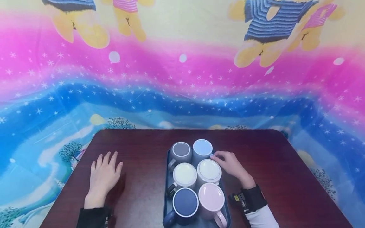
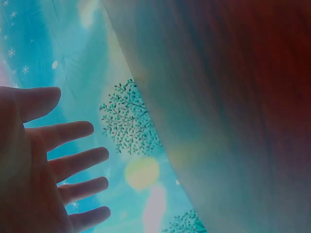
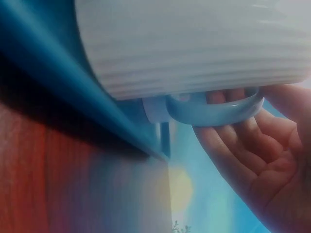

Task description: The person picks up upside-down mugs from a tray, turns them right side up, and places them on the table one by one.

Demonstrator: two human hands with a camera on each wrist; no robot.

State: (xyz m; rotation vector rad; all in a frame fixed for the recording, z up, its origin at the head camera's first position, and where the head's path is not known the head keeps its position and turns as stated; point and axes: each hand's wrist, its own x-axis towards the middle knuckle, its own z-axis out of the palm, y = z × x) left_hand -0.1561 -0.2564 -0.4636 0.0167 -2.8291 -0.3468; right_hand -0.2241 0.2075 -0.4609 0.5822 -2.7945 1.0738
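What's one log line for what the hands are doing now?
left hand: flat on table | right hand: fingers through light blue mug handle | six mugs on tray

Looks like a home, maybe a play corner. A dark brown wooden desk (image 1: 137, 148) with round corners. Behind and below it, a big bright cloth (image 1: 182, 85) with pink and blue waves, white stars, little trees and teddy bears in striped shirts. On the desk, a blue tray (image 1: 168, 186) full of mugs (image 1: 185, 174).
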